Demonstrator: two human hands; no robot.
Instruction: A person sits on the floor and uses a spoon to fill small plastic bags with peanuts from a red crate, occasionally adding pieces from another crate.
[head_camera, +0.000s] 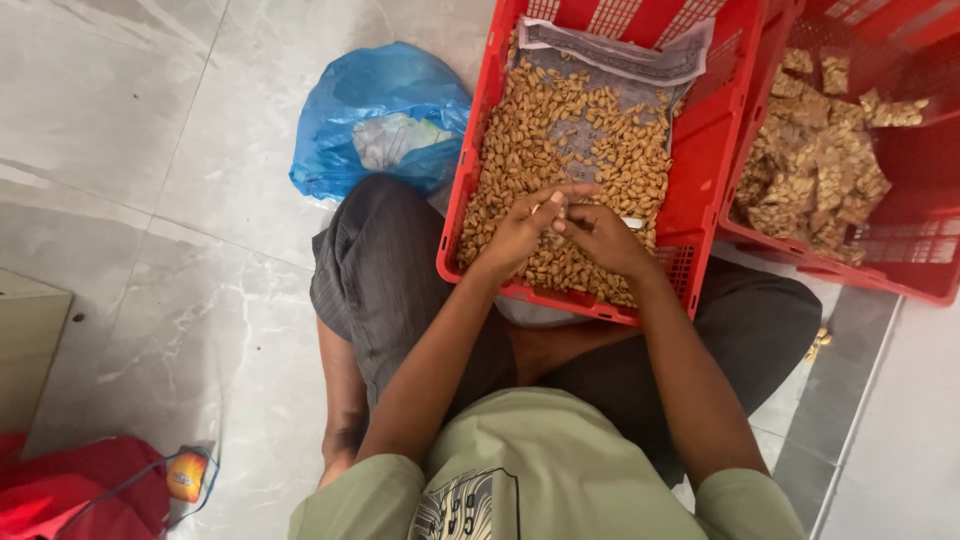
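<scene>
Head view, both hands' fingers (560, 212) pinching small nut, ribbed red plastic crate (700, 150) w/ tan peanuts (560, 130)

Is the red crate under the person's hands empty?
No, the red crate under the left hand and right hand holds a spread of tan peanuts.

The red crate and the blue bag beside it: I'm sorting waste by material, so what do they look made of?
Red crate: apparently rigid moulded plastic, with slotted lattice walls and an even, slightly glossy colour. Blue bag: seemingly thin plastic film, crumpled, shiny and partly see-through.
</scene>
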